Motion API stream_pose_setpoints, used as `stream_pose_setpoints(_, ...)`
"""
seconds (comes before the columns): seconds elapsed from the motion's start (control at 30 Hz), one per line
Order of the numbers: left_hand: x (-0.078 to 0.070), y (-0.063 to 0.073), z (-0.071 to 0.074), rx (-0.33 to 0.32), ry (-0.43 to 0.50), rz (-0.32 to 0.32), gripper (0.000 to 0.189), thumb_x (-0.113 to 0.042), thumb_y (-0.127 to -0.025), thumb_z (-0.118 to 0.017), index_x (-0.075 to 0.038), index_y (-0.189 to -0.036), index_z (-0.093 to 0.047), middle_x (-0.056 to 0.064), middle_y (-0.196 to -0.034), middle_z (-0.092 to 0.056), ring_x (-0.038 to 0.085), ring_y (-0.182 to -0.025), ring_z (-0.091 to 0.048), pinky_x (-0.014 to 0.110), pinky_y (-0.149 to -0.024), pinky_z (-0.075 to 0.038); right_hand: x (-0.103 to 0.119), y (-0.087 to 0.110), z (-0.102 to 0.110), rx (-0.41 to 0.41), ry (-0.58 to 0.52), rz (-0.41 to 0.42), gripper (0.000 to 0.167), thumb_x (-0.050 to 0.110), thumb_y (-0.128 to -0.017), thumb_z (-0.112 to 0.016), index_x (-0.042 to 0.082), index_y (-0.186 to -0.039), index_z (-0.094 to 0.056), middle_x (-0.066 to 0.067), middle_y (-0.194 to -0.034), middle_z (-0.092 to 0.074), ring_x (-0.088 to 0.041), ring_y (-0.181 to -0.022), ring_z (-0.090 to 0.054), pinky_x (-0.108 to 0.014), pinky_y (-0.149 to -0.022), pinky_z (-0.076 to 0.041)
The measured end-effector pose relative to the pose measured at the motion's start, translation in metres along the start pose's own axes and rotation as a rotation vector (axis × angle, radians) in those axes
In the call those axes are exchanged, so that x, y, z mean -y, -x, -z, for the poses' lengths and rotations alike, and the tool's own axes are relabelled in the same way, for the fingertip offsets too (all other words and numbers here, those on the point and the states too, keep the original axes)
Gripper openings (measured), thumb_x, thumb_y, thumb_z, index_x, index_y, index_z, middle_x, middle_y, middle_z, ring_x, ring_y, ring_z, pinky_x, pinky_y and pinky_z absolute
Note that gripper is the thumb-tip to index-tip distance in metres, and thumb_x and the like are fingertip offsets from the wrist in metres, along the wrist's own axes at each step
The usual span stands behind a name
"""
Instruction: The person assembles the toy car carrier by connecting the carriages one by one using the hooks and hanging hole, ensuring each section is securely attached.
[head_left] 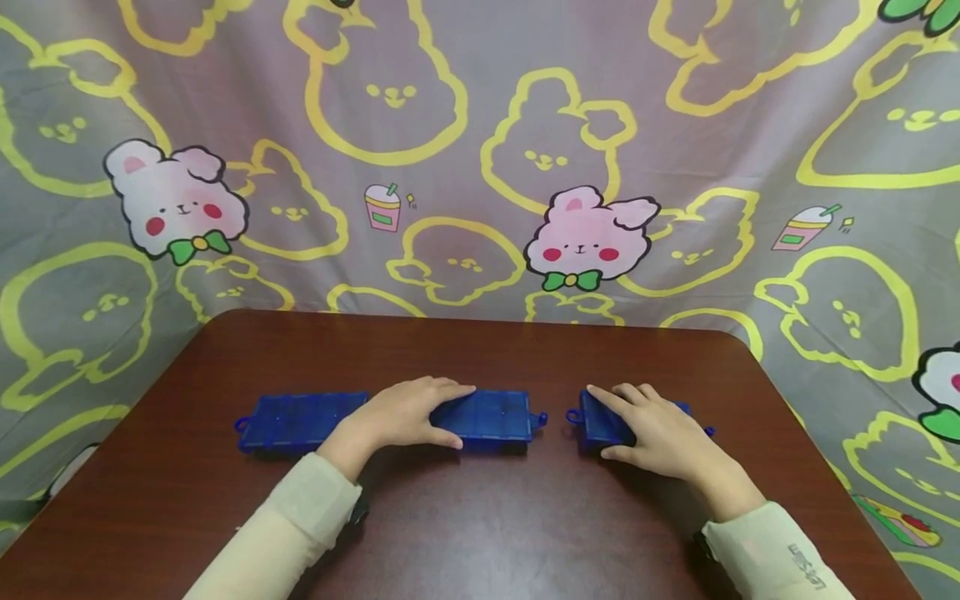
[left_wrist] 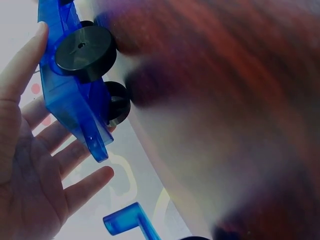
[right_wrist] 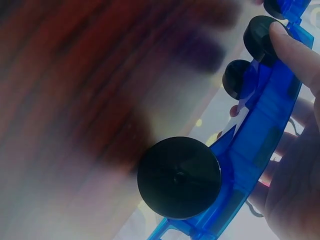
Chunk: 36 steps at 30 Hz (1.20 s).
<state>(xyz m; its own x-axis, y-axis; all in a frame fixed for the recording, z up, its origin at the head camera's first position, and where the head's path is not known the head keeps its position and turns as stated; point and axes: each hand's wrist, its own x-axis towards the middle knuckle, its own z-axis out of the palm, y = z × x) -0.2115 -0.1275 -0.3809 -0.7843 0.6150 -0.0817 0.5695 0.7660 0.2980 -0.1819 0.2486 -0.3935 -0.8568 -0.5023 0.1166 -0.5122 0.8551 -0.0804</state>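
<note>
Three see-through blue plastic toy train cars with black wheels stand in a row. My left hand (head_left: 408, 414) holds the middle car (head_left: 498, 417) from above, thumb on the near side and fingers across the far side. The left wrist view shows that car's wheel (left_wrist: 86, 54) and narrow end tab. My right hand (head_left: 660, 433) grips the right car (head_left: 600, 422) the same way; its large wheel (right_wrist: 179, 177) shows in the right wrist view. A short gap parts the middle car's hook (head_left: 539, 419) from the right car's loop (head_left: 573, 416).
The left car (head_left: 300, 421) stands untouched beside my left wrist, its loop (head_left: 242, 426) pointing left; my hand hides its right end. All three are on a dark red-brown wooden table (head_left: 480, 517). A cartoon-print cloth (head_left: 450, 192) hangs behind and around the table.
</note>
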Motion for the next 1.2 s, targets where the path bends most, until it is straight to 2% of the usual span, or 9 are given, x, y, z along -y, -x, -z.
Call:
stream_pose_setpoints(0.4, 0.0, 0.0, 0.0, -0.006, 0.012, -0.013, 0.082, -0.055, -0.082, -0.075, -0.022, -0.151, -0.045, 0.008, -0.151, -0.05, 0.029, -0.138, -0.049, 0.052, -0.112, -0.041, 0.01, -0.006, 0.0, -0.01, -0.011, 0.016, 0.088, 0.047, -0.075, -0.083, 0.02, -0.15, -0.045, -0.013, -0.131, -0.059, -0.033, -0.116, -0.055, -0.053, -0.084, -0.055)
stream_pose_setpoints(1.2, 0.001, -0.001, -0.001, 0.001, 0.023, 0.005, 0.082, -0.054, -0.082, -0.076, -0.023, -0.151, -0.045, 0.008, -0.151, -0.05, 0.028, -0.139, -0.048, 0.053, -0.113, -0.04, 0.024, -0.018, -0.002, -0.005, -0.035, 0.023, 0.088, 0.045, -0.075, -0.084, 0.022, -0.15, -0.045, -0.012, -0.132, -0.059, -0.032, -0.117, -0.055, -0.055, -0.082, -0.056)
